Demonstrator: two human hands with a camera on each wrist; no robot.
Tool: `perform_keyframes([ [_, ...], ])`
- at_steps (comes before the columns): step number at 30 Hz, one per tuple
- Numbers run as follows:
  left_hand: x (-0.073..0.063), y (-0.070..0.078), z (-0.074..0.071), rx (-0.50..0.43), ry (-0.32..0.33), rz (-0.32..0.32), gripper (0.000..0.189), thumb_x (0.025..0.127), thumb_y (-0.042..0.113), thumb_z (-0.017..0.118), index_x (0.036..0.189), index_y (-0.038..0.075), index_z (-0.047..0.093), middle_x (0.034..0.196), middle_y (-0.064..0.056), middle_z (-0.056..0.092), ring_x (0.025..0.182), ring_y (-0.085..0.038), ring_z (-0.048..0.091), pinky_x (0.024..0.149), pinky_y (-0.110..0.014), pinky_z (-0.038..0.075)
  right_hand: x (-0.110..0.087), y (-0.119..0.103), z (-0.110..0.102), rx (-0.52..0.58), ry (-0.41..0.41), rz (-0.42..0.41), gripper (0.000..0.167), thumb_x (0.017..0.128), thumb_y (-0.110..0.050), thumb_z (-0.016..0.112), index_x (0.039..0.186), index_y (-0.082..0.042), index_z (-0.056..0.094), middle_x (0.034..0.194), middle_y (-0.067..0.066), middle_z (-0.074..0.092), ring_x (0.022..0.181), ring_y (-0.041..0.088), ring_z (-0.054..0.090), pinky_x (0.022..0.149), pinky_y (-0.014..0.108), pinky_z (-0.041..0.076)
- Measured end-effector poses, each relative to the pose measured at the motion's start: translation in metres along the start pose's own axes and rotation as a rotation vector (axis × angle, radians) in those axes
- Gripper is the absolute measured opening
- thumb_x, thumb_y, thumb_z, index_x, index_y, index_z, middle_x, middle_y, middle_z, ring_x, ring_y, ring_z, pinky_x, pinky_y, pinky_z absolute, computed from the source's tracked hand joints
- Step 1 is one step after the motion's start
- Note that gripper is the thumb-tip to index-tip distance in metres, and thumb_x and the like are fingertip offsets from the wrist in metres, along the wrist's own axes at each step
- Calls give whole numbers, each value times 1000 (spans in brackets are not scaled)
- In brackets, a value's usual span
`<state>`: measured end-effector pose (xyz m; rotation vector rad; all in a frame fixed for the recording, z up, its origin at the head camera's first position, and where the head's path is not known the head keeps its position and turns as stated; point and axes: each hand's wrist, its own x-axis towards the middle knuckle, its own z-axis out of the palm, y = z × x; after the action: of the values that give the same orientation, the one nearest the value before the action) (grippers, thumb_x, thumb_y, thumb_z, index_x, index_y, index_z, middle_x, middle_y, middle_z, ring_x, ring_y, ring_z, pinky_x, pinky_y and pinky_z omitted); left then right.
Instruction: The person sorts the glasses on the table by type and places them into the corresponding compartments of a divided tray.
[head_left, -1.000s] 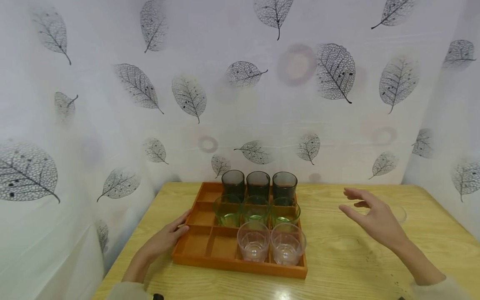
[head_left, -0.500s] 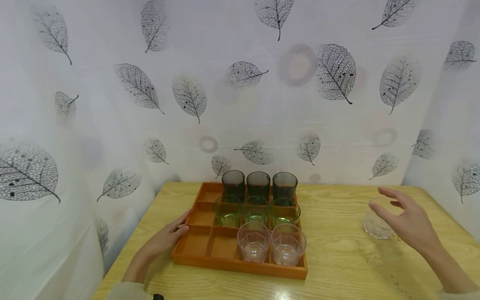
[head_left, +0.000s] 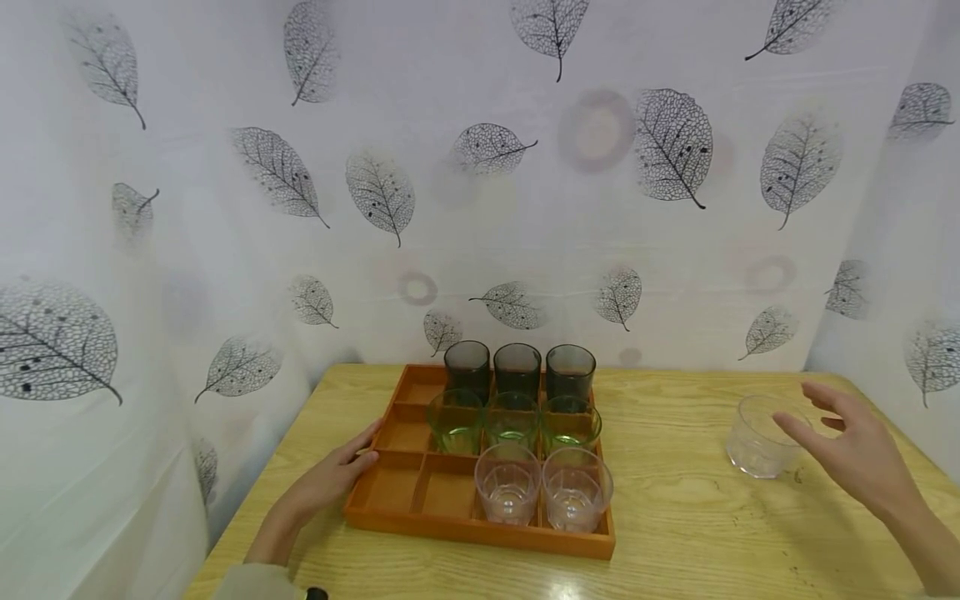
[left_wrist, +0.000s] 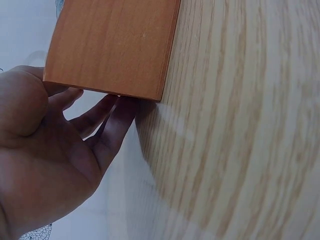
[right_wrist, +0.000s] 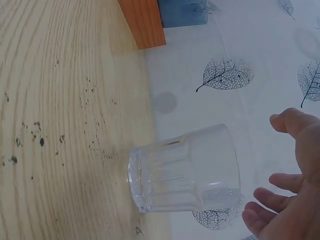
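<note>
My left hand (head_left: pixel 330 479) grips the left side of an orange wooden compartment tray (head_left: pixel 480 533). In the left wrist view, its fingers (left_wrist: pixel 117 127) lie against the tray's outer wall (left_wrist: pixel 112 47); the thumb tip is hidden behind the corner. To the right, a clear drinking glass (head_left: pixel 759 442) stands upright on the table. Beside and above it my right hand (head_left: pixel 862 450) hovers, fingers apart and holding nothing. The right wrist view shows a gap between the clear glass (right_wrist: pixel 185 172) and the fingers (right_wrist: pixel 275 200).
Dark grey glasses (head_left: pixel 516 371), green glasses (head_left: pixel 512 425) and two clear glasses (head_left: pixel 507 492) stand in the tray's right-hand compartments. Left compartments (head_left: pixel 386 479) show bare wood. A leaf-print curtain (head_left: pixel 525 208) hangs behind and beside the wooden table (head_left: pixel 675 517).
My right hand has moved right, from in front of the clear glass to its right side, bringing the glass into view. The left hand and tray have stayed put.
</note>
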<state>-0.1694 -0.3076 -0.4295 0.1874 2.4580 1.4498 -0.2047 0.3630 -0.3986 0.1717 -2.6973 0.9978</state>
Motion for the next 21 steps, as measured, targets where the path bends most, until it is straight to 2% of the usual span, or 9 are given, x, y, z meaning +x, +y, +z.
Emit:
perform_keyframes([
  [1,0,0,0,-1,1,1,64,113,28,45,167,13,15,171,-20,9,155,-43,6,120,-65,16,0,3,0,6,-15,-1,78,103,-32,67,155,14,30,146,45,38,119,63,42,86,22,45],
  [4,0,0,0,0,0,-1,64,113,29,45,168,14,15,171,-19,9,155,-43,6,120,-64,17,1,10,3,23,-77,10,85,104,-33,65,156,17,20,148,48,31,124,66,38,89,18,44],
  [5,0,0,0,0,-1,-2,64,113,29,45,168,14,15,171,-19,9,155,-44,7,120,-64,18,1,12,4,30,-94,12,87,104,-33,65,156,18,17,149,48,30,125,66,37,90,12,41],
  [6,0,0,0,2,-1,-3,64,113,29,45,168,14,15,171,-20,9,155,-44,7,120,-65,18,1,14,5,34,-108,13,89,104,-33,65,156,18,15,149,48,29,127,65,36,82,3,35],
  [8,0,0,0,1,-4,-6,65,113,30,45,168,14,15,171,-20,9,155,-44,7,120,-65,19,1,18,7,37,-134,18,91,104,-33,65,156,19,11,150,49,26,129,66,34,81,3,34],
  [9,-1,0,0,0,-5,-8,65,113,31,45,168,14,15,171,-20,9,154,-44,8,119,-65,20,1,20,8,38,-141,17,93,104,-34,65,156,19,10,149,50,27,129,66,34,72,0,28],
  [17,-1,0,0,-15,-9,-24,66,113,33,45,168,16,14,171,-18,8,155,-43,8,119,-64,22,-2,25,13,44,-203,43,100,102,-34,69,156,20,4,143,51,34,121,62,44,70,10,38],
  [21,-1,0,0,-10,-7,-21,66,112,33,46,168,16,15,171,-19,9,155,-44,9,119,-65,22,-4,24,15,48,-195,51,99,101,-34,69,156,20,6,141,49,38,118,60,48,70,12,40],
])
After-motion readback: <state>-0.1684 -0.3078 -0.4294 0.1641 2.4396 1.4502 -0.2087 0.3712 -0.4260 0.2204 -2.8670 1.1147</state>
